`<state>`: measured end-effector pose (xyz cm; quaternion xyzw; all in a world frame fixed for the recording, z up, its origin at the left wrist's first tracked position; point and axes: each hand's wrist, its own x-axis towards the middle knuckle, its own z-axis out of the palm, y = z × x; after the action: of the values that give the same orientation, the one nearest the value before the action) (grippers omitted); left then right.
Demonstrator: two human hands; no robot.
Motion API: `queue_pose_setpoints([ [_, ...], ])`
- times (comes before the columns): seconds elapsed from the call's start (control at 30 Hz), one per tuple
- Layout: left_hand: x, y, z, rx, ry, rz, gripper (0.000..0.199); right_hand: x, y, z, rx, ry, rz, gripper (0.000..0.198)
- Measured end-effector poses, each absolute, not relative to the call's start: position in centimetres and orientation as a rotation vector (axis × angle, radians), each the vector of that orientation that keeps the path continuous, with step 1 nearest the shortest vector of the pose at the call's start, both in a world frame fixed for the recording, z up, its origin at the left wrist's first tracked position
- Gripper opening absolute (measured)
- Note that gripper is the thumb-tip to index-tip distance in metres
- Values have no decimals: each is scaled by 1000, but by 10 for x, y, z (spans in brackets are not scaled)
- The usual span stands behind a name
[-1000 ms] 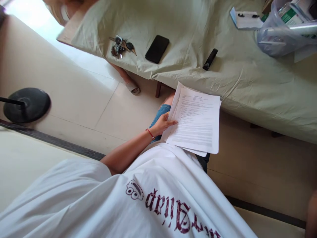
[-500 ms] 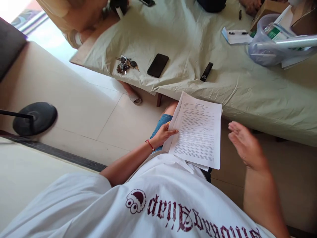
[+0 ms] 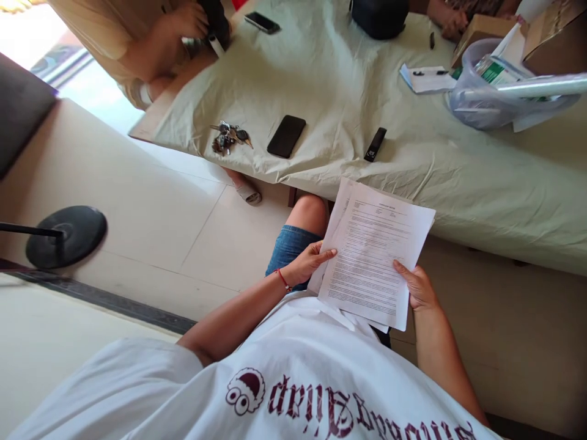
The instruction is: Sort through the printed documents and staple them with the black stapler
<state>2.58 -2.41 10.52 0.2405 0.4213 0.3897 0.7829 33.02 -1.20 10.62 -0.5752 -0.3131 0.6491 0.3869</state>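
A stack of printed paper sheets [image 3: 371, 263] lies tilted above my lap, its edges slightly fanned out. My left hand [image 3: 312, 263] grips the left edge of the stack, thumb on top and the other fingers mostly hidden underneath. On the right edge, my right hand [image 3: 415, 284] is closed with its thumb over the top sheet, the fingers behind the paper. The top sheet carries a heading and dense lines of text too small to read.
A cloth-covered table [image 3: 321, 79] stands ahead, bearing keys [image 3: 230, 137], a dark phone [image 3: 287, 136], a small black object [image 3: 375, 145], another phone [image 3: 262, 22] and a translucent basket [image 3: 477, 113]. Two other people sit at it. A round black base [image 3: 66, 235] stands on the floor at left.
My right hand has come in from the right and taken hold of the sheets' right edge. The stack has turned slightly clockwise. My left hand keeps its grip.
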Motion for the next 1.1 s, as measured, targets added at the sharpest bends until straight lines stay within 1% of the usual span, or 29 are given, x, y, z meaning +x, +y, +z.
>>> queue_pose_setpoints([
  [0.07, 26, -23, 102, 543, 910, 764, 61, 320, -14, 107, -1434, -784, 1722, 60],
  [0.17, 23, -16, 99, 618, 908, 708, 64, 312, -9, 108, -1440, -796, 1743, 60],
  [0.3, 23, 1, 101, 605, 910, 909, 60, 317, 5, 109, -1510, -809, 1726, 61],
  [0.4, 28, 13, 105, 572, 880, 928, 60, 318, 12, 113, -1491, -826, 1732, 60],
  [0.57, 38, 21, 110, 554, 832, 857, 59, 308, 12, 120, -1417, -897, 1595, 64],
  [0.7, 38, 26, 105, 728, 838, 843, 57, 308, 8, 117, -1426, -990, 1579, 64],
  [0.77, 36, 28, 100, 807, 894, 828, 56, 314, 11, 115, -1465, -1049, 1511, 63],
  [0.83, 34, 30, 97, 860, 948, 801, 55, 325, 21, 117, -1507, -1122, 1296, 69],
  [0.9, 34, 29, 96, 910, 963, 766, 51, 337, 35, 129, -1548, -1255, 950, 78],
  [0.93, 35, 29, 97, 931, 954, 751, 50, 341, 43, 139, -1559, -1354, 744, 79],
  [1.03, 39, 26, 102, 961, 906, 710, 47, 343, 64, 181, -1536, -1713, 115, 65],
  [1.07, 40, 25, 104, 960, 892, 700, 47, 340, 69, 196, -1508, -1838, 2, 57],
  [1.1, 42, 24, 106, 955, 882, 692, 47, 335, 73, 208, -1481, -1973, -47, 50],
])
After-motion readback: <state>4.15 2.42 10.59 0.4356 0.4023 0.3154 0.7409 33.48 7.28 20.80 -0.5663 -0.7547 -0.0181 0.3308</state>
